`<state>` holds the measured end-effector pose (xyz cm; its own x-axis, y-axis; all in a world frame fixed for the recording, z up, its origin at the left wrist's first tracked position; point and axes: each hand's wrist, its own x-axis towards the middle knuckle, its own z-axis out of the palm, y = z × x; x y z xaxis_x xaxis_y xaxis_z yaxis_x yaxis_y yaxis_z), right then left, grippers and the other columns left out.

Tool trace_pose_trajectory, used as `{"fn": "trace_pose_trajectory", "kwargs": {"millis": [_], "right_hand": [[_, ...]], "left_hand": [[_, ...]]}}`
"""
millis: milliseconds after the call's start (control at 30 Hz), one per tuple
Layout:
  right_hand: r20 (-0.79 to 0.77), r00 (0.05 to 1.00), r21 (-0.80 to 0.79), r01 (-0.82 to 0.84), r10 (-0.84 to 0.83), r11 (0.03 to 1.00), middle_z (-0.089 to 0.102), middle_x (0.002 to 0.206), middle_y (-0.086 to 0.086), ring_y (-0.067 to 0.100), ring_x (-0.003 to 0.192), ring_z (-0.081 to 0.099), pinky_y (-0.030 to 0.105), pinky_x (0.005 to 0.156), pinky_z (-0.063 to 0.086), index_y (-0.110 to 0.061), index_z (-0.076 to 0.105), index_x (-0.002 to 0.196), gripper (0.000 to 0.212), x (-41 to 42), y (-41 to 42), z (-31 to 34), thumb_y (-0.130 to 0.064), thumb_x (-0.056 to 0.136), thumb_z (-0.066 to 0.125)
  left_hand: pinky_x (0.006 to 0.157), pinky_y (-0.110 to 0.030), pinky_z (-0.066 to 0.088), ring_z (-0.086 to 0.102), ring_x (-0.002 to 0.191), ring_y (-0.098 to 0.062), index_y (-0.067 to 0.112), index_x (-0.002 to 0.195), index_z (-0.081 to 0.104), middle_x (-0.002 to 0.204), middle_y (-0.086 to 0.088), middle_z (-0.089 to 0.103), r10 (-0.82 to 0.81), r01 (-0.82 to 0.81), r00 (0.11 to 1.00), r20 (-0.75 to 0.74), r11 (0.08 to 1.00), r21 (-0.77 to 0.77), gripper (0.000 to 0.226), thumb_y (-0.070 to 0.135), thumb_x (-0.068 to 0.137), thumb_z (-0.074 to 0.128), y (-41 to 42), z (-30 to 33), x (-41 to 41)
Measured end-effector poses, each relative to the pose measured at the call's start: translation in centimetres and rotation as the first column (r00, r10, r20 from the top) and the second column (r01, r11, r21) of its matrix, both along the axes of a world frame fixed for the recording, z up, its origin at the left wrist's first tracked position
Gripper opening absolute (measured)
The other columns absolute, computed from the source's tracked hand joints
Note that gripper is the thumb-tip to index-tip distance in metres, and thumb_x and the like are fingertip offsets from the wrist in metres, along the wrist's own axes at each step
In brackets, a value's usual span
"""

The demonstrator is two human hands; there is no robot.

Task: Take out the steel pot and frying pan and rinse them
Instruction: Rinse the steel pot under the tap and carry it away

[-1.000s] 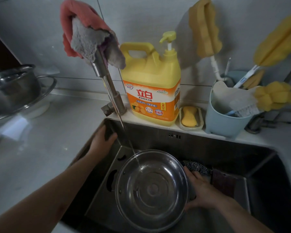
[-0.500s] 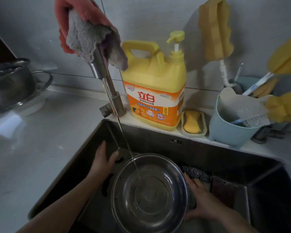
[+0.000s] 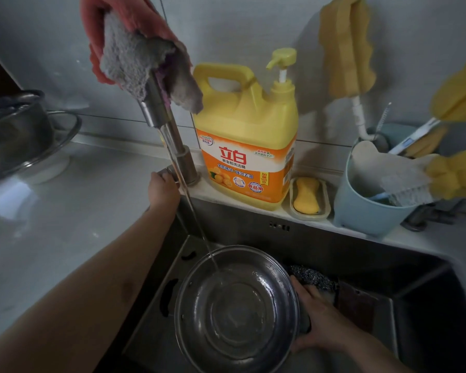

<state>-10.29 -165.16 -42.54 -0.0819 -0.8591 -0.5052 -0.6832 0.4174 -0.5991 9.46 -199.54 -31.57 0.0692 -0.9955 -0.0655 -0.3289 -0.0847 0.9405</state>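
Observation:
The round steel pot (image 3: 237, 310) sits in the sink (image 3: 361, 246), mouth up, with a thin stream of water falling into it from the tap (image 3: 167, 135). My right hand (image 3: 320, 321) grips the pot's right rim and side. My left hand (image 3: 162, 190) is up at the tap's base, fingers closed on its small lever. No frying pan is in sight.
A pink and grey cloth (image 3: 135, 55) hangs over the tap. Yellow detergent jug (image 3: 246, 141), soap dish (image 3: 308, 199) and blue utensil cup (image 3: 366, 200) line the sink's back ledge. A steel scourer (image 3: 312, 277) lies behind the pot. More steel bowls (image 3: 16, 130) stand on the left counter.
My left hand has left the sink's left wall and risen to the tap lever. The pot stayed under the stream in my right hand's grip.

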Motion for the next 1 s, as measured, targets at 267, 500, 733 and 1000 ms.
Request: {"fn": "trace_pose_trajectory", "kwargs": {"millis": [267, 500, 733, 1000], "right_hand": [[-0.016, 1.0, -0.022, 0.012, -0.012, 1.0, 0.002, 0.159, -0.002, 0.02, 0.148, 0.007, 0.031, 0.116, 0.018, -0.042, -0.024, 0.145, 0.149, 0.2, 0.1, -0.2, -0.076, 0.04, 0.077], [-0.026, 1.0, -0.034, 0.012, -0.013, 0.999, 0.002, 0.161, -0.001, 0.022, 0.148, 0.006, 0.032, 0.116, 0.018, -0.039, -0.021, 0.148, 0.141, 0.2, 0.2, -0.4, -0.063, 0.056, 0.084], [-0.035, 0.999, -0.034, 0.004, -0.005, 0.999, 0.0, 0.161, 0.004, 0.022, 0.148, 0.006, 0.031, 0.116, 0.017, -0.034, -0.02, 0.15, 0.141, 0.2, 0.3, -0.4, -0.061, 0.058, 0.084], [-0.032, 0.999, -0.028, 0.002, -0.003, 1.0, 0.002, 0.16, 0.004, 0.022, 0.148, 0.009, 0.03, 0.115, 0.017, -0.033, -0.02, 0.151, 0.14, 0.2, 0.2, -0.3, -0.059, 0.06, 0.084]], "left_hand": [[0.091, -0.039, 0.054, 0.062, 0.094, -0.016, 0.011, 0.121, 0.053, 0.109, -0.006, 0.061, -0.059, 0.061, 0.984, 0.169, 0.998, -0.007, 0.023, 0.017, 0.1, 0.047, -0.7, -0.2, 0.8], [0.089, -0.036, 0.053, 0.061, 0.093, -0.016, 0.011, 0.121, 0.052, 0.109, -0.006, 0.06, -0.074, 0.076, 0.97, 0.23, 0.997, -0.004, 0.023, 0.016, 0.1, 0.047, -0.8, -0.1, 0.8], [0.093, -0.04, 0.053, 0.062, 0.098, -0.019, 0.01, 0.124, 0.051, 0.113, -0.008, 0.059, -0.079, 0.079, 0.983, 0.164, 0.997, 0.008, 0.025, 0.018, 0.101, 0.046, -0.5, 0.3, 0.7], [0.088, -0.036, 0.055, 0.063, 0.097, -0.016, 0.013, 0.121, 0.053, 0.108, -0.001, 0.061, -0.155, 0.154, 0.981, 0.113, 0.988, 0.022, 0.025, 0.026, 0.101, 0.047, 0.0, 1.0, 1.4]]}}
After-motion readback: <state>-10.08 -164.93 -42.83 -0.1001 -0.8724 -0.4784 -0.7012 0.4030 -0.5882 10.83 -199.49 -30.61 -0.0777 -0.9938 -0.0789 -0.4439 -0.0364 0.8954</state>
